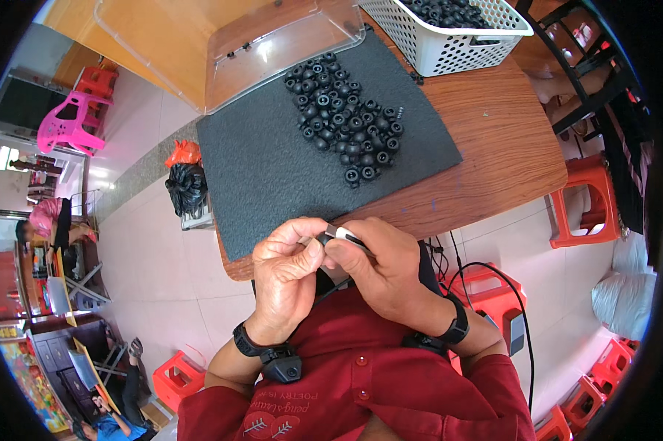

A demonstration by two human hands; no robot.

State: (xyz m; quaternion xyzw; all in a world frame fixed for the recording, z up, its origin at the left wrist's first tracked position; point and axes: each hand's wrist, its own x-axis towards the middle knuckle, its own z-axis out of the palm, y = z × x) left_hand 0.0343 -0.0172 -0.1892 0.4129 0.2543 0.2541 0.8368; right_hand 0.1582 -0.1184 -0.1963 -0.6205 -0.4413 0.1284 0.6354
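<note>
My left hand (284, 275) pinches a small black rounded part (323, 239) between thumb and fingertips. Against it my right hand (386, 268) brings a small blade-like tool (351, 236) with a grey metal tip and a white and black handle; its exact kind is hard to make out. Both hands meet just off the near table edge, in front of my chest. Beyond them, a heap of similar black parts (346, 121), round with hollow ends, lies on a dark textured mat (262, 173).
The mat covers part of a wooden table (500, 140). A clear plastic bin (295, 37) lies at the back left, with a few black bits in it. A white perforated basket (456, 51) full of black parts stands at the back right. Red stools (585, 202) and a black cable (519, 294) are nearby.
</note>
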